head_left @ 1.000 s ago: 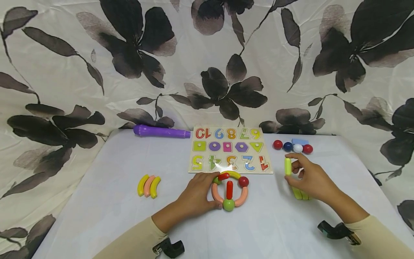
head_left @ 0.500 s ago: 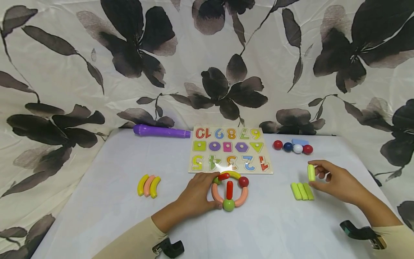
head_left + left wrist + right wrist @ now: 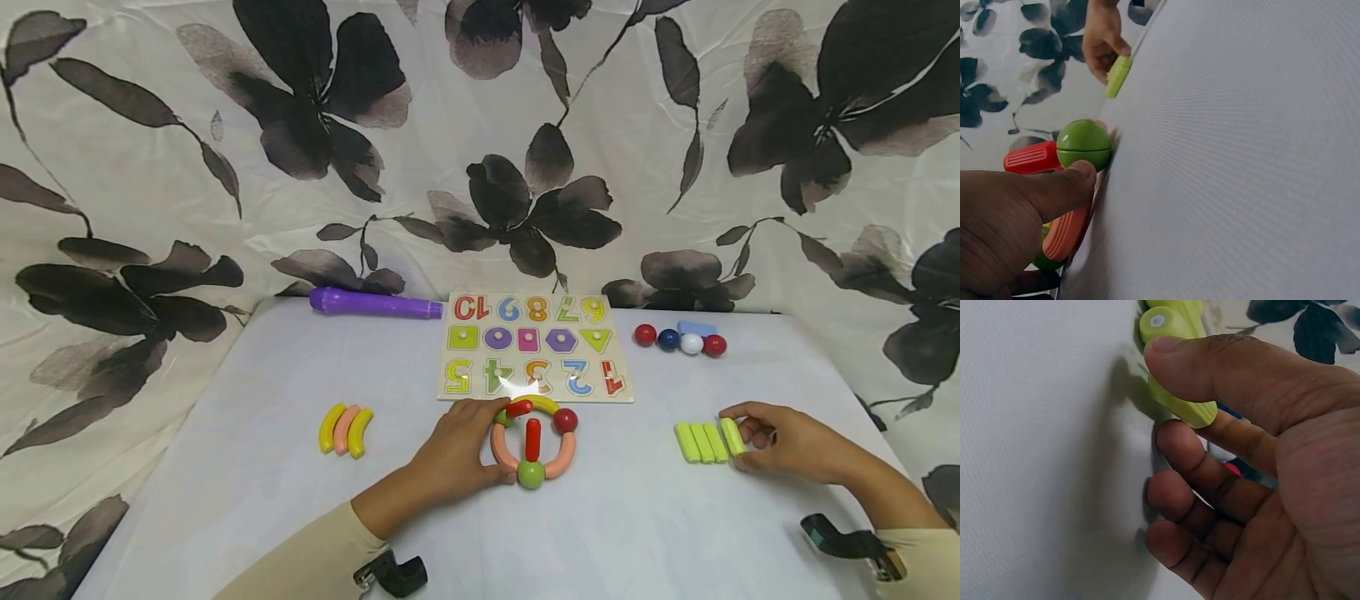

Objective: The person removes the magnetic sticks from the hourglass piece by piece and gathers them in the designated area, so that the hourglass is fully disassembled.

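Observation:
My right hand (image 3: 787, 442) pinches a light green magnetic stick (image 3: 732, 437) between thumb and index finger, at the right end of a row of matching green sticks (image 3: 697, 443). The right wrist view shows the thumb over the held stick (image 3: 1185, 407), the other fingers loosely bent. At the middle, my left hand (image 3: 457, 450) holds the left side of a ring of curved pieces and balls. Its thumb is at the green ball (image 3: 1084, 145), its fingers near the red stick (image 3: 518, 408). The ring has salmon curves (image 3: 560, 456), a yellow curve and a red ball (image 3: 565, 420); another red stick (image 3: 532, 440) rises from the green ball.
Behind the ring lies a number puzzle board (image 3: 536, 346). A purple tube-shaped toy (image 3: 375, 304) lies back left. Curved yellow and salmon pieces (image 3: 345, 430) sit at left. Several balls (image 3: 691, 343) and a light blue block (image 3: 697, 328) are at the back right.
My right hand has carried the green stick rightward, then down to the right end of the row of green sticks. My left hand stays on the ring.

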A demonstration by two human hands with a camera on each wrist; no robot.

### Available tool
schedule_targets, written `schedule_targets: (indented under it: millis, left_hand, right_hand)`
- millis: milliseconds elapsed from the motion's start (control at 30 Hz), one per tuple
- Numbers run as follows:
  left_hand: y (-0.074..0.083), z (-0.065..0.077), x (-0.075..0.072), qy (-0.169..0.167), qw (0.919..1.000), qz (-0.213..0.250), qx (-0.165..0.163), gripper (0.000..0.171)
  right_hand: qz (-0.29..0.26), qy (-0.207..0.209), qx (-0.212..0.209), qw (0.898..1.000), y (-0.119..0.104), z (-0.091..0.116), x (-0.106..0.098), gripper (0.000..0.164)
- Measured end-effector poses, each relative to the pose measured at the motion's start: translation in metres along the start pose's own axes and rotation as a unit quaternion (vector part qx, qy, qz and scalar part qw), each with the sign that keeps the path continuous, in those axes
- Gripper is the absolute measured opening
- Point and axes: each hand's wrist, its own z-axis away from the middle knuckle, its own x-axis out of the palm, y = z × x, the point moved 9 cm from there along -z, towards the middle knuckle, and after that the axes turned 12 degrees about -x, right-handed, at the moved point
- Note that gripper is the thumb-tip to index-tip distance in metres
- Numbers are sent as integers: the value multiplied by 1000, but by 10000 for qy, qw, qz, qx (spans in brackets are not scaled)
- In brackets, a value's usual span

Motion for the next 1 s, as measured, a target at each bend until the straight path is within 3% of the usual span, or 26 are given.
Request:
schedule_targets:
  millis: [400, 567, 767, 1000]
  left_hand:
    - [-2, 0, 2, -45, 9999, -49, -141, 101]
    - [-1, -1, 1, -26, 10000, -57, -55, 100]
    - [-1, -1, 1, -24, 10000, -55, -27, 99]
    - [-2, -1, 2, -28, 9999, -76, -77, 100]
  right_hand:
    - [-58, -59, 36, 10000, 1, -2, 6, 66]
    - [270, -77, 123, 9995, -5, -3, 3, 74]
    - [728, 713, -145, 9947, -38, -10, -15, 69]
    - [395, 1393, -480, 9883, -97, -28, -8, 63]
